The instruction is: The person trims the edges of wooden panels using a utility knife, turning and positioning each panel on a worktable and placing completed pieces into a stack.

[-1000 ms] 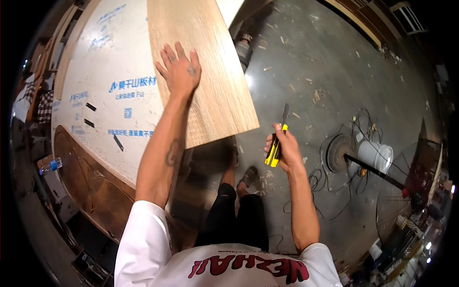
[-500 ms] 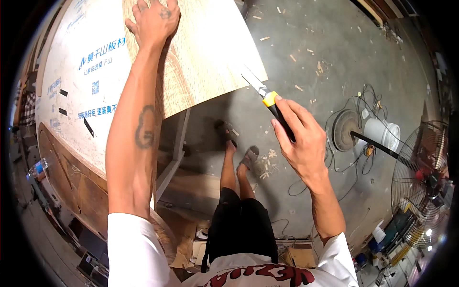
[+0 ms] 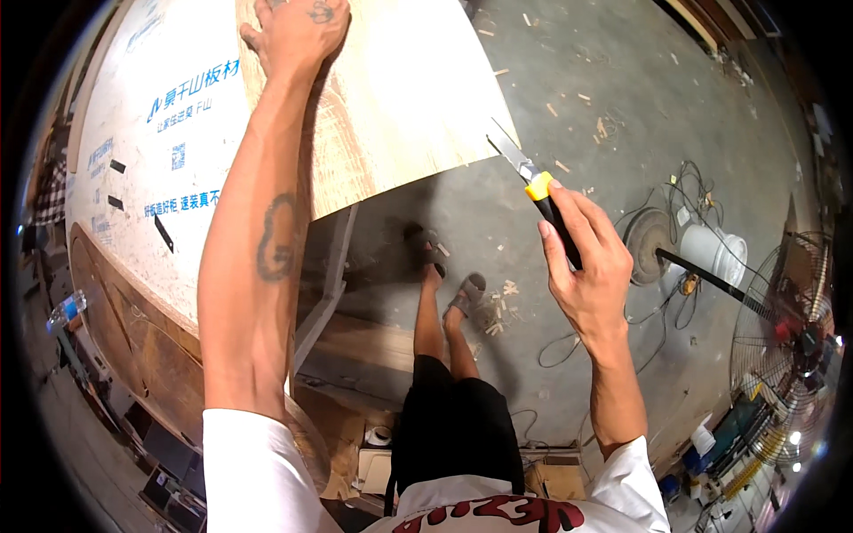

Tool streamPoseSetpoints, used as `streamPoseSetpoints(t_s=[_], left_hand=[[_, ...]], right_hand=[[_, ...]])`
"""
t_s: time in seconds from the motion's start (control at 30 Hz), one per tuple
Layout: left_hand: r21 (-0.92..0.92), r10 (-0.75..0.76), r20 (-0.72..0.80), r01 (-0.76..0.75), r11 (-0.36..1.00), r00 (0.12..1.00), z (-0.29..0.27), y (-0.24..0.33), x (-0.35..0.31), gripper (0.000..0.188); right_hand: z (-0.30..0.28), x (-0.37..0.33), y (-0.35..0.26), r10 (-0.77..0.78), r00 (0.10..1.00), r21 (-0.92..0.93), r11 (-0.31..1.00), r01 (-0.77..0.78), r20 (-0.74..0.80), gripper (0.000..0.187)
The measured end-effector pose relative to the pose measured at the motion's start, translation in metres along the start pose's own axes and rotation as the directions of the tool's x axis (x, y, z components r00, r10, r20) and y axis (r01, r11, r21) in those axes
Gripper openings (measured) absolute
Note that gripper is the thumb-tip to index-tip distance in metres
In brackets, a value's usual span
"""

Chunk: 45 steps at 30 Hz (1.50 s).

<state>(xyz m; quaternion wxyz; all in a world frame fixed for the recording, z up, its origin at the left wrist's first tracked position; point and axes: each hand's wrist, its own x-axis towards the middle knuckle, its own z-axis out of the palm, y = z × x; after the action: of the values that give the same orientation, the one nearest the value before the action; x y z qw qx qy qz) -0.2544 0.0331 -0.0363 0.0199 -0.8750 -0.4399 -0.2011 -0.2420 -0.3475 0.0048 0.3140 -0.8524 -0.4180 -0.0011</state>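
Note:
A wood-grain board (image 3: 391, 98) lies over the white-topped bench, its corner jutting past the bench edge above the floor. My left hand (image 3: 302, 40) rests flat on it near the top of the view, fingers apart, some tips cut off by the frame. In my right hand (image 3: 591, 258) is a utility knife (image 3: 555, 213) with a black and yellow handle. Its bare blade points up and left, over the board's outer corner; whether it touches the board I cannot tell.
The bench top (image 3: 115, 231) is covered in white printed film and carries several small black strips. A plastic bottle (image 3: 67, 311) is at its left. On the right stand a large fan (image 3: 782, 338), a white bucket (image 3: 720, 253) and tangled cables (image 3: 684, 195). Wood scraps (image 3: 502, 311) litter the floor.
My right hand and the knife have shifted right, so the blade now lies at the board's outer corner. My left hand stays on the board; the whole view has shifted slightly.

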Motion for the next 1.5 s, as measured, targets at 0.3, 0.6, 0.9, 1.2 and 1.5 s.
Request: streamPoseSetpoints(t_s=[0.3,0.6,0.9,1.2,1.5], left_hand=[[-0.005,0.173,-0.079,-0.174,0.985,0.982,0.033,-0.048,0.017,0.075],[0.092,0.027,0.034,-0.030,0.995,0.999,0.009,-0.010,0.004,0.067],[0.087,-0.005,0.123,-0.006,0.996,0.992,0.005,-0.011,0.007,0.072],[0.078,-0.031,0.180,0.017,0.997,0.983,-0.004,-0.003,0.007,0.073],[0.057,-0.022,0.161,0.013,0.998,0.987,-0.008,0.001,0.005,0.071]], right_hand=[[-0.005,0.004,-0.002,-0.025,1.000,-0.018,1.000,0.025,0.008,0.041],[-0.001,0.006,0.002,-0.032,0.999,-0.032,0.999,0.032,0.004,0.043],[0.002,0.022,0.006,-0.058,0.998,-0.038,0.998,0.059,0.028,0.041],[0.005,0.046,0.007,-0.065,0.998,-0.019,0.998,0.065,0.026,0.040],[0.016,0.080,0.011,-0.099,0.995,-0.019,0.995,0.100,0.027,0.039]])
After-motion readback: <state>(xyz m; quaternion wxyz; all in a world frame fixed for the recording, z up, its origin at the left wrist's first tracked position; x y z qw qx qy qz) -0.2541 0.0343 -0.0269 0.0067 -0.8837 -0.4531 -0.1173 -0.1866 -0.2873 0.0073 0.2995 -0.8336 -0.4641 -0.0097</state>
